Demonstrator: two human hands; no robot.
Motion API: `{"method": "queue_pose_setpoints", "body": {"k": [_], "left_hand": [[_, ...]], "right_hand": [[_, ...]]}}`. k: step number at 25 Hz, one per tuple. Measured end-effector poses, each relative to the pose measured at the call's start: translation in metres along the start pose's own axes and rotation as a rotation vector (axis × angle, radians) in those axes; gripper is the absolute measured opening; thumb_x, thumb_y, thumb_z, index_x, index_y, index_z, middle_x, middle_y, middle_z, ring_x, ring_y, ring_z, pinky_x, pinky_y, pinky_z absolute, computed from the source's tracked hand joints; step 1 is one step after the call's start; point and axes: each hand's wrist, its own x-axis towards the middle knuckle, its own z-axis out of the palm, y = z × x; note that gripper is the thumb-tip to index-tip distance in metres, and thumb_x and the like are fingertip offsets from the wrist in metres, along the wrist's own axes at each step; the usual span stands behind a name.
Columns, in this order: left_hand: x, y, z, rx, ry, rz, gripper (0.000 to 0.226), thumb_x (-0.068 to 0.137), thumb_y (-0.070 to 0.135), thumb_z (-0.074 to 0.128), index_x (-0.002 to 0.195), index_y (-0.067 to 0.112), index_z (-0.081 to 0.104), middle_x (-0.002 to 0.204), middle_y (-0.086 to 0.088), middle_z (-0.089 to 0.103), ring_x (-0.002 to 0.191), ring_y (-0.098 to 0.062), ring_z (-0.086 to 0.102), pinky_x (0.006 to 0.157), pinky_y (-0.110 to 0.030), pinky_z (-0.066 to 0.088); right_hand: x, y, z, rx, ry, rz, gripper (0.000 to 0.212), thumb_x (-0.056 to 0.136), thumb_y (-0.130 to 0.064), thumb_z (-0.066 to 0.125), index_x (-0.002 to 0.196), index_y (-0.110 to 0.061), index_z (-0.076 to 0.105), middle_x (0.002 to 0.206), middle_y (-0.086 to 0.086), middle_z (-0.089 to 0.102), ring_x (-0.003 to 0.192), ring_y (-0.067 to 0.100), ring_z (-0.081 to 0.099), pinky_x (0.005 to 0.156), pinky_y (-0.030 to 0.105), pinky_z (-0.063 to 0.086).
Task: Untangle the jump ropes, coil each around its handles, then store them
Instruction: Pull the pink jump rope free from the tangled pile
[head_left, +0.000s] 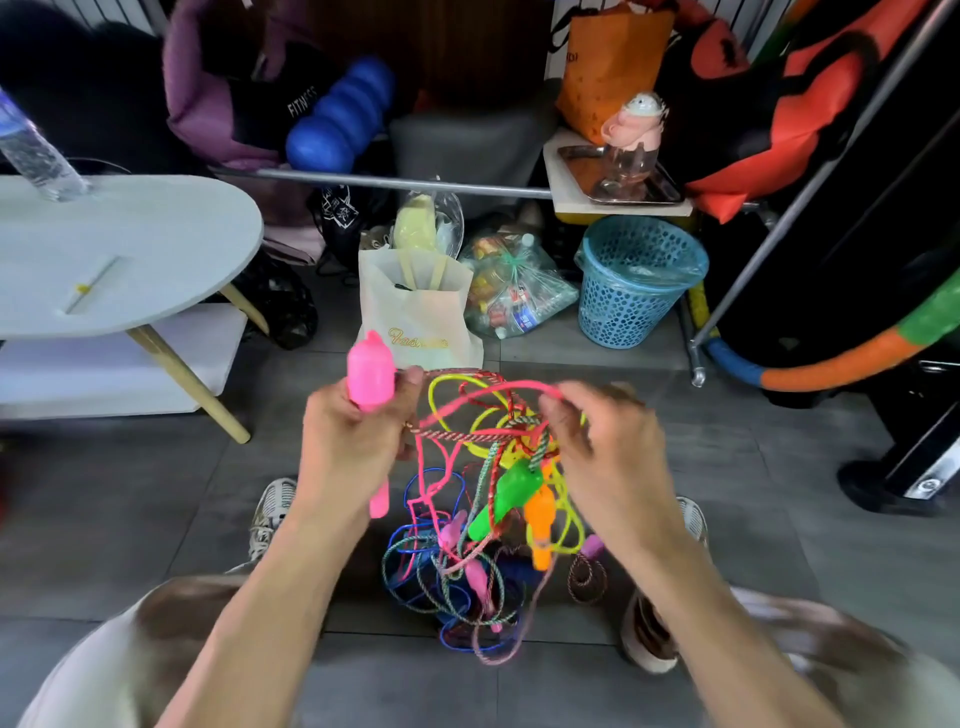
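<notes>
While my left hand (353, 441) grips the pink handle (370, 375), my right hand (597, 441) pinches its limp, light pink cord (483, 391) (snag-prone); tangled jump ropes (483, 545) hang below both.

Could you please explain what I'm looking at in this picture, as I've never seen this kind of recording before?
No machine here: a person wears a camera on the head, looking down at their own two bare hands. The left hand grips a pink handle. The right hand pinches the pink rope running from it. Below hangs a tangle of jump ropes, with a green handle and an orange handle, reaching down to the tiled floor. A cream bag and blue basket stand beyond.
</notes>
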Motion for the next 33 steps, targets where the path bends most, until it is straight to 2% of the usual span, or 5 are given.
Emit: {"method": "queue_pose_setpoints", "body": {"k": [5, 13, 20, 28, 33], "left_hand": [[0.012, 0.011, -0.017, -0.434, 0.101, -0.180, 0.013, 0.092, 0.025, 0.063, 0.087, 0.015, 0.069, 0.072, 0.001, 0.063, 0.050, -0.011, 0.050, 0.043, -0.019, 0.037], [-0.044, -0.006, 0.037, 0.033, -0.808, 0.188, 0.017, 0.086, 0.007, 0.070, 0.085, 0.023, 0.070, 0.071, 0.017, 0.059, 0.065, 0.001, 0.050, 0.063, -0.017, 0.041], [-0.045, -0.012, 0.049, -0.027, -0.670, 0.032, 0.028, 0.084, 0.020, 0.070, 0.076, -0.005, 0.062, 0.065, -0.009, 0.058, 0.057, -0.016, 0.046, 0.053, -0.025, 0.038], [-0.022, 0.038, 0.006, -0.798, -0.297, -0.150, 0.020, 0.078, 0.025, 0.058, 0.063, 0.020, 0.070, 0.066, -0.002, 0.067, 0.053, -0.009, 0.057, 0.053, -0.018, 0.051], [-0.017, 0.029, 0.000, -0.612, -0.346, -0.177, 0.018, 0.085, 0.017, 0.059, 0.096, 0.011, 0.071, 0.102, -0.009, 0.073, 0.067, -0.014, 0.066, 0.058, -0.021, 0.053]], "right_hand": [[0.024, 0.015, -0.029, 0.357, 0.000, 0.270, 0.023, 0.098, -0.026, 0.055, 0.082, -0.017, 0.069, 0.060, -0.004, 0.064, 0.049, 0.007, 0.051, 0.050, 0.032, 0.042], [0.025, -0.023, -0.036, 1.314, -0.193, 0.584, 0.023, 0.095, -0.028, 0.046, 0.087, -0.009, 0.055, 0.050, 0.001, 0.039, 0.059, 0.026, 0.069, 0.060, 0.041, 0.061], [0.029, -0.020, -0.034, 1.764, -0.208, 0.648, 0.026, 0.103, -0.019, 0.036, 0.100, -0.009, 0.059, 0.066, 0.004, 0.062, 0.073, 0.023, 0.070, 0.080, 0.043, 0.060], [-0.007, -0.015, 0.007, 0.511, -0.906, 0.223, 0.020, 0.093, -0.011, 0.057, 0.105, -0.022, 0.067, 0.083, -0.019, 0.068, 0.071, 0.010, 0.056, 0.067, 0.036, 0.046], [-0.001, -0.018, 0.010, 0.486, -0.602, 0.151, 0.019, 0.099, -0.019, 0.054, 0.080, -0.019, 0.057, 0.060, -0.018, 0.055, 0.054, -0.001, 0.045, 0.055, 0.019, 0.034]]}}
